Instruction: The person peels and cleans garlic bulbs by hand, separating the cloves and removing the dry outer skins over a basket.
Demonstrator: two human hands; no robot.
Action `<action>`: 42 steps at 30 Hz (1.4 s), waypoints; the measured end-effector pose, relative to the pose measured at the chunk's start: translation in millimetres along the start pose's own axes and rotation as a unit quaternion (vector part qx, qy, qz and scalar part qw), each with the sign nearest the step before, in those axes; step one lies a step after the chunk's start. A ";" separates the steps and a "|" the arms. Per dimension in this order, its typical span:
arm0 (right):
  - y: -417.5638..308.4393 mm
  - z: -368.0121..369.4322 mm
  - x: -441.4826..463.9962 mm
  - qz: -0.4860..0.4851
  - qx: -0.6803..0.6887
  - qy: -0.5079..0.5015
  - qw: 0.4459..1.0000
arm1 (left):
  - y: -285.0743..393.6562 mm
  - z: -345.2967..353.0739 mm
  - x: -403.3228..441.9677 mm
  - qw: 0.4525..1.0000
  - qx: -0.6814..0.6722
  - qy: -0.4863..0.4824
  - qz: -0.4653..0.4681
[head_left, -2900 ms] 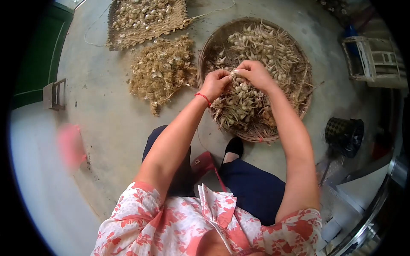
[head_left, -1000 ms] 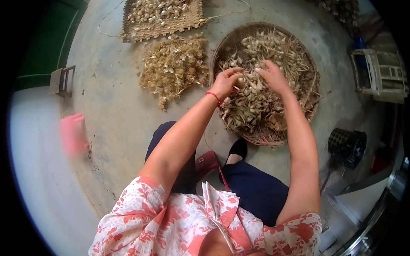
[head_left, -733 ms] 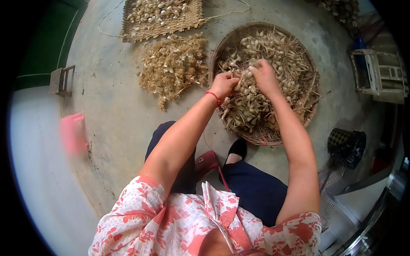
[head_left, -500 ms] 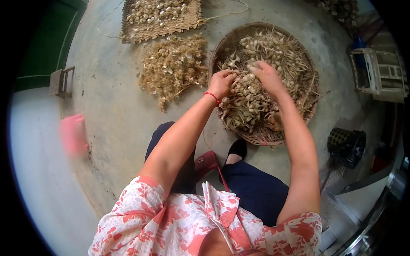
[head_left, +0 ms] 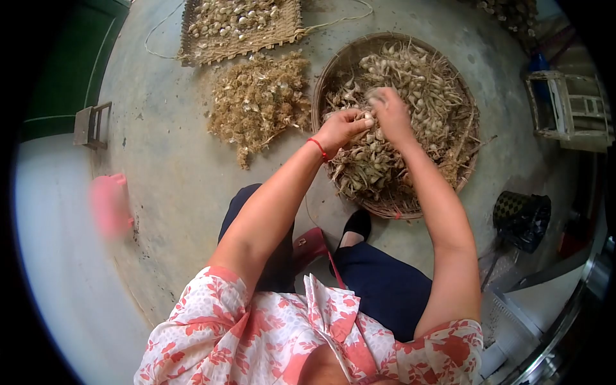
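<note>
My left hand (head_left: pixel 341 129), with a red cord on its wrist, is closed around a small garlic bulb (head_left: pixel 368 120) whose pale round end shows at the fingertips. Close beside it, my right hand (head_left: pixel 391 115) has its fingers bent together in a pinch. Motion blurs those fingertips, and what they hold is hidden. Both hands are over a wide round woven basket (head_left: pixel 319 96). Dried garlic bulbs (head_left: pixel 420 74) with stems and roots are heaped in it, and another bunch (head_left: pixel 366 170) lies at its near side.
Left of the basket, a pile of dry trimmings (head_left: pixel 256 99) lies on the concrete floor. Behind it is a woven tray (head_left: pixel 273 42) with loose bulbs. A small wooden stool (head_left: pixel 92 126) and a pink object (head_left: pixel 110 204) are at the left; a wooden frame (head_left: pixel 564 109) stands at the right.
My left hand has moved slightly right, and the pale bulb now shows at its fingertips. My right hand has shifted a little left and up, closer to the left one.
</note>
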State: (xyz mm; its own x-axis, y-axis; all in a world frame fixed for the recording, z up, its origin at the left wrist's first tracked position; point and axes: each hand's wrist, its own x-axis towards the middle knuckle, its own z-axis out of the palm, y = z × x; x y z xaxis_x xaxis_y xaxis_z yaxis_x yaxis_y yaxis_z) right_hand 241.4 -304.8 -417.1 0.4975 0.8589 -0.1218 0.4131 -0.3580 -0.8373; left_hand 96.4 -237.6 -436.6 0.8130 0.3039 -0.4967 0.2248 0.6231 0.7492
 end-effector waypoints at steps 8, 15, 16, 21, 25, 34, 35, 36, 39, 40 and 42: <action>-1.2 -29.1 -0.2 0.173 0.200 -0.169 0.949 | 5.1 -6.0 -0.7 0.988 -0.148 0.023 0.025; -5.4 -18.8 -5.9 0.211 0.350 -0.229 0.884 | 16.9 4.6 -7.6 0.986 -0.160 0.028 0.047; -3.1 -17.8 -5.4 0.212 0.350 -0.228 0.884 | 10.3 0.9 -2.2 0.986 -0.160 0.027 0.047; -1.0 -14.4 -2.4 0.155 0.229 -0.164 0.947 | -9.7 -11.3 16.5 0.992 -0.091 0.078 0.049; 9.4 -16.2 4.6 0.120 0.135 -0.142 0.973 | -5.8 -9.6 11.8 0.990 -0.018 0.102 0.094; 6.8 -6.5 -2.8 -0.053 -0.120 -0.183 0.974 | 2.2 -7.2 5.3 0.995 0.003 0.093 0.018; 6.8 -7.4 -3.8 -0.052 -0.120 -0.183 0.974 | 0.1 -8.0 7.1 0.995 -0.044 0.091 0.004; 6.5 -8.3 -4.3 -0.049 -0.095 -0.200 0.974 | -1.5 -9.7 8.8 0.992 -0.091 0.089 -0.010; 4.6 -11.2 -5.3 -0.022 -0.006 -0.232 0.972 | 0.5 -18.5 8.9 0.989 -0.143 -0.012 -0.026; 3.8 -12.7 -5.7 0.001 0.056 -0.248 0.967 | 5.7 -18.3 5.0 0.989 -0.143 -0.012 -0.026; -5.3 -17.2 -7.8 0.061 0.105 -0.258 0.958 | 21.0 -14.4 -5.2 0.990 -0.135 -0.028 -0.017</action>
State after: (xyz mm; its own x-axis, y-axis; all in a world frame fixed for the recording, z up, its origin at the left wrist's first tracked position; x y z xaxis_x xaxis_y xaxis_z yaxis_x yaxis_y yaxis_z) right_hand 248.4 -315.9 -402.6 0.0657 0.9016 -0.4275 0.1869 -0.4320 -0.8823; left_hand 89.2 -215.7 -424.6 0.8378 0.2437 -0.4886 0.1065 0.8047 0.5841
